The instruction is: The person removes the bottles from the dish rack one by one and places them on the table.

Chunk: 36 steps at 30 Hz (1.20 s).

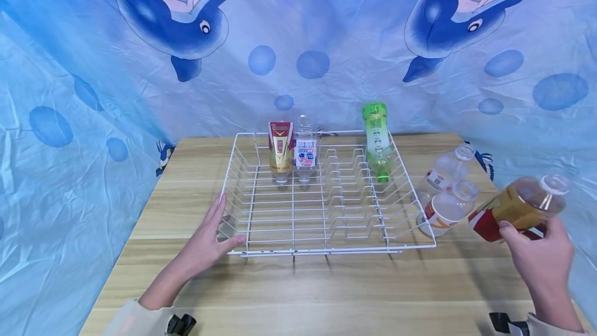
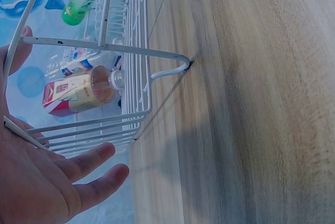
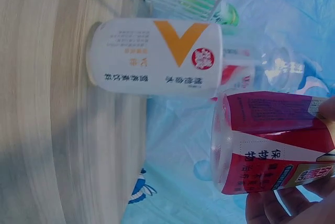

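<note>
My right hand (image 1: 543,255) grips a plastic bottle (image 1: 515,209) with a red and gold label, tilted with its white-ringed mouth up and right. In the right wrist view, that bottle (image 3: 272,148) shows its base beside a bottle with a white label and orange V (image 3: 152,59). At the white wire dish rack (image 1: 326,251), my left hand (image 1: 207,245) rests on the front left corner, fingers extended along its side. Upside down at the rack's back stand a red-and-gold bottle (image 1: 281,144), a clear bottle (image 1: 305,152) and a green bottle (image 1: 377,141).
Right of the rack, an orange-and-white labelled bottle (image 1: 450,210) stands upright in front of another clear bottle (image 1: 448,167). A wooden table (image 1: 354,294) lies under everything. Blue dolphin-print cloth (image 1: 298,30) hangs behind it and along the sides.
</note>
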### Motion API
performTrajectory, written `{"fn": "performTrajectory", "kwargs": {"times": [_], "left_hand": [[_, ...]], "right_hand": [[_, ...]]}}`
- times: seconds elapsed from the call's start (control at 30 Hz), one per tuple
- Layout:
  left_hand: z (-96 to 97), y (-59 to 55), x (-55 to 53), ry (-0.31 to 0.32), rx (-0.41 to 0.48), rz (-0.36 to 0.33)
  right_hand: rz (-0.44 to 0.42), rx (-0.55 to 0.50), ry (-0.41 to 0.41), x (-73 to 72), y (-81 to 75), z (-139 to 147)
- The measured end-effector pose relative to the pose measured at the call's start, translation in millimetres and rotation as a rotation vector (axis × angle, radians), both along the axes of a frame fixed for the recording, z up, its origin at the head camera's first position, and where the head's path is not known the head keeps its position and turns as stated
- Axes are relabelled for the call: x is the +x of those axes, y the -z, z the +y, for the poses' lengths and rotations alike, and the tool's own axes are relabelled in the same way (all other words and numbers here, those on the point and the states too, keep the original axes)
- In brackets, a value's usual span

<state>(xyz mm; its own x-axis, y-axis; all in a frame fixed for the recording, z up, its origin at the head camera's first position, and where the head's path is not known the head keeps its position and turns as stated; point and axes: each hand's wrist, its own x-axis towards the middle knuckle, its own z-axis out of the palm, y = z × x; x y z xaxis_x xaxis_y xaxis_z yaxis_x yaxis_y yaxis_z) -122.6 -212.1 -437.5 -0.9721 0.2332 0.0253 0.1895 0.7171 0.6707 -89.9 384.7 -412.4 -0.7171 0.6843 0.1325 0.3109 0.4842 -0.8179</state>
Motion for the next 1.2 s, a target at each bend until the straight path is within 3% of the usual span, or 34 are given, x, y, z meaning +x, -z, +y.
{"fn": "performTrajectory", "kwargs": {"times": [0.2,0.5,0.83,1.2], "left_hand": [[0.3,0.8,0.6,-0.003,0.006,0.000],[-1.1,1.8,2.9,-0.013,-0.009,0.001],[0.9,1.3,3.3,-0.015,0.003,-0.001],[2.7,-0.3,2.8,-0.015,0.009,0.005]], "right_hand": [[-0.028,0.003,-0.008,-13.7,4.6,7.5],[-0.126,0.034,-0.109,-33.2,9.9,13.3],[-0.106,0.010,-0.139,-47.3,21.0,18.6],[-0.095,0.027,-0.226,-55.7,33.1,19.3]]}}
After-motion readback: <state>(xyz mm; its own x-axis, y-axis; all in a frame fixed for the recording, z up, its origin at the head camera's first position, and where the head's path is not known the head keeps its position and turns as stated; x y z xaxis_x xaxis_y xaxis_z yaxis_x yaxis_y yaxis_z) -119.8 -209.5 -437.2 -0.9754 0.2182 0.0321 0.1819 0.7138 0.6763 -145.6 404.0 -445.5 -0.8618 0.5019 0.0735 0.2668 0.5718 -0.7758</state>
